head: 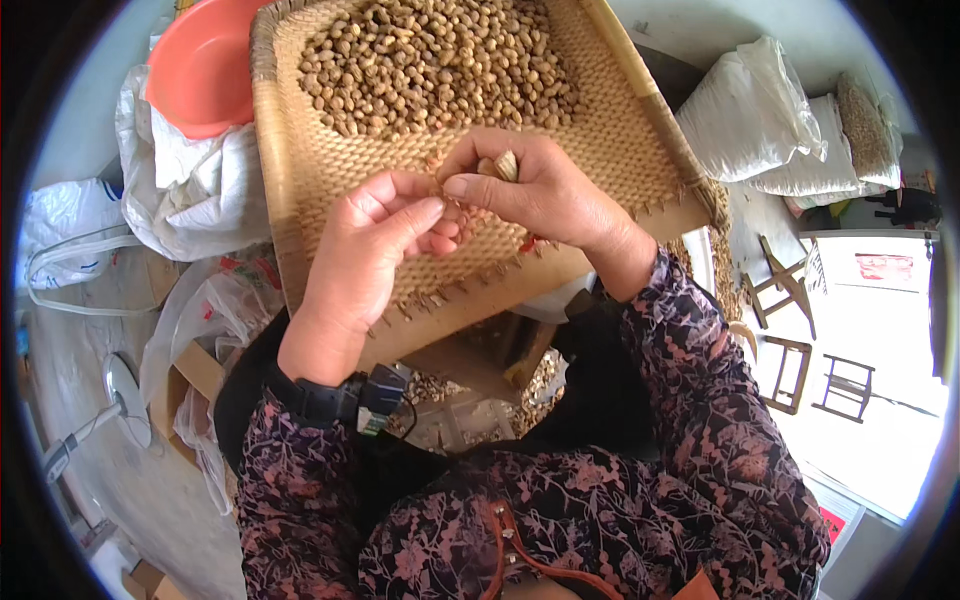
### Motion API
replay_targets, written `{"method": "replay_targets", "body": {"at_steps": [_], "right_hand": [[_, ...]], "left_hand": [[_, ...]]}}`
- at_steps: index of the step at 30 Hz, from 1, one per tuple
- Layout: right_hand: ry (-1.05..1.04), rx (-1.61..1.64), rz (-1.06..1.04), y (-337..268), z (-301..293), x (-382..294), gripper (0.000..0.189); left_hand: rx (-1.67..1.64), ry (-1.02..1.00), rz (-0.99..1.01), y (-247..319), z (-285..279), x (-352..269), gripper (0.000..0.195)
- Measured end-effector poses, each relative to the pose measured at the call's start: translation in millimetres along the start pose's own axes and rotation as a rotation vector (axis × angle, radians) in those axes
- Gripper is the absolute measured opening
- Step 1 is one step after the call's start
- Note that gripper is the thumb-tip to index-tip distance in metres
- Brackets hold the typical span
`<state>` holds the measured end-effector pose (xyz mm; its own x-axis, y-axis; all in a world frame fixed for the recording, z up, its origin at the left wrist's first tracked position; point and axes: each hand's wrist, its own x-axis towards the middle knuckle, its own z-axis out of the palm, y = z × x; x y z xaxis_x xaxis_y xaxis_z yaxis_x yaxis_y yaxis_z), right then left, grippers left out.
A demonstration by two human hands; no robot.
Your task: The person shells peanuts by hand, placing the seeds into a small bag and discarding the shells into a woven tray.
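Observation:
My right hand (pixel 536 184) is closed on unshelled peanuts (pixel 507 165), which show between its thumb and curled fingers. My left hand (pixel 375 236) meets it, fingertips nearly touching the right thumb. Its thumb and fingers are bent together, but whatever lies between them is too hidden to tell. Both hands are above a woven bamboo tray (pixel 622 161). Towards its far side lies a wide heap of peanuts in their shells (pixel 442 67). Small reddish bits (pixel 472 217), perhaps kernels or skins, show on the weave just beneath my fingers.
A pink plastic basin (pixel 202 75) rests on white woven sacks (pixel 202 195) at the left. Below are a clear plastic bag (pixel 217 307) and a cardboard box (pixel 187 382). Filled sacks (pixel 750 120) stand at the right, near wooden stools (pixel 784 289). Shell debris (pixel 544 386) lies below the tray.

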<state>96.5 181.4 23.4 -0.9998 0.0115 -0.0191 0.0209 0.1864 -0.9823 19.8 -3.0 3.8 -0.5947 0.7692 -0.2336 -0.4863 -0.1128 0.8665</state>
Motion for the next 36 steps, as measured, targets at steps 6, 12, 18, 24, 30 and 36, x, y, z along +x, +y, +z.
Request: {"method": "replay_targets", "body": {"at_steps": [6,12,18,24,30,36], "right_hand": [[-0.047,-0.014,0.021,-5.3,17.0,-31.5,0.020],[-0.055,0.066,0.133,1.3,53.9,-81.2,0.012],[-0.154,-0.007,0.158,18.2,79.4,-121.0,0.010],[-0.238,-0.133,0.127,28.1,69.8,-110.6,0.009],[-0.121,-0.465,0.023,39.8,72.2,-85.8,0.013],[-0.328,-0.334,-0.072,52.5,54.3,-111.9,0.016]], "left_hand": [[0.022,-0.063,-0.022,0.7,6.5,-24.6,0.010],[-0.120,0.027,-0.162,-41.7,17.5,-88.1,0.008],[-0.227,0.057,-0.301,-77.7,21.7,-131.0,0.006],[-0.193,0.140,-0.347,-84.6,10.8,-144.0,0.004],[-0.142,0.257,-0.290,-77.9,7.6,-142.1,0.005],[-0.188,0.247,-0.265,-89.4,0.5,-138.2,0.010]]}}
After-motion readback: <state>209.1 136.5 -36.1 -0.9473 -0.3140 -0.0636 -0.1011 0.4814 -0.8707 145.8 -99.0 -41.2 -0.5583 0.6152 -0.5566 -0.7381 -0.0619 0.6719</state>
